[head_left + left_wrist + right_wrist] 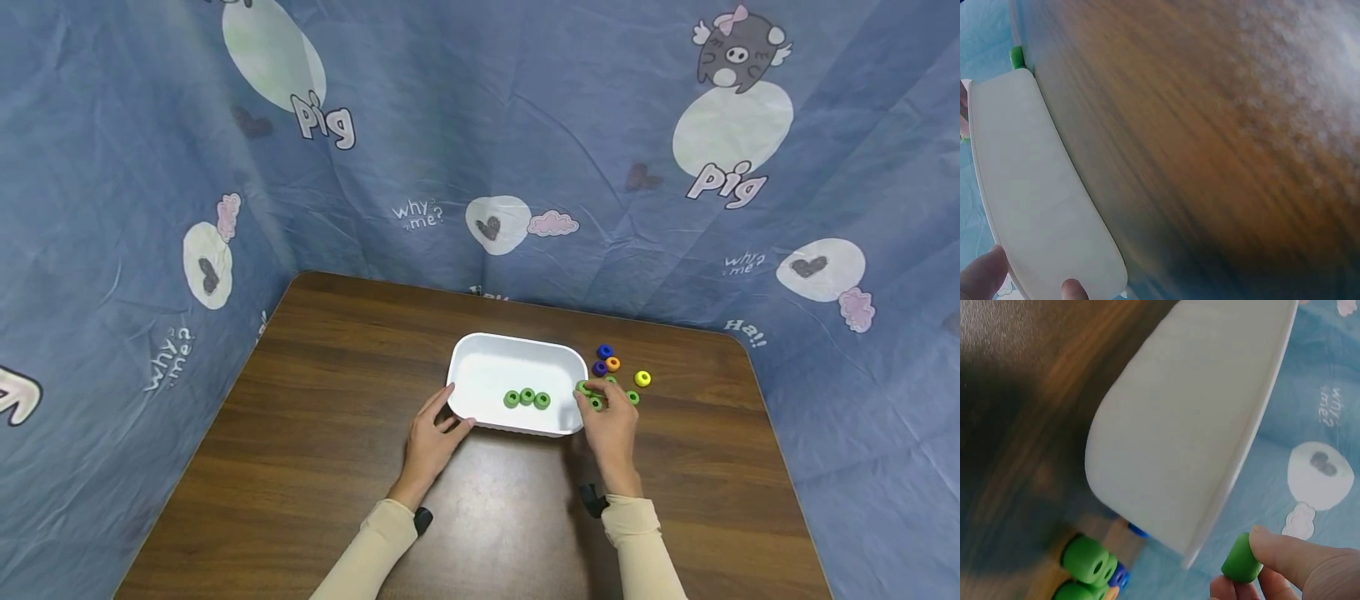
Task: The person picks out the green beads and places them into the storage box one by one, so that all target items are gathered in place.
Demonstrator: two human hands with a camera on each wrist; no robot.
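A white plastic container [480, 371] stands on the table with three green beads [528, 397] lying in it. My left hand [429, 446] holds its near left corner, thumb on the front wall and fingers at the left side. At the container's right rim, my right hand [611, 425] pinches a green bead [1241, 559] between thumb and fingers. In the right wrist view that bead is apart from the container wall. More green beads [1085, 559] lie on the table beside the container, partly hidden by my right hand in the head view.
Right of the container lie a blue bead [604, 352], a purple-blue bead [600, 367], an orange bead [612, 364] and a yellow bead [642, 378]. The brown wooden table [300, 433] ends against a blue patterned cloth [420, 133] behind and at both sides.
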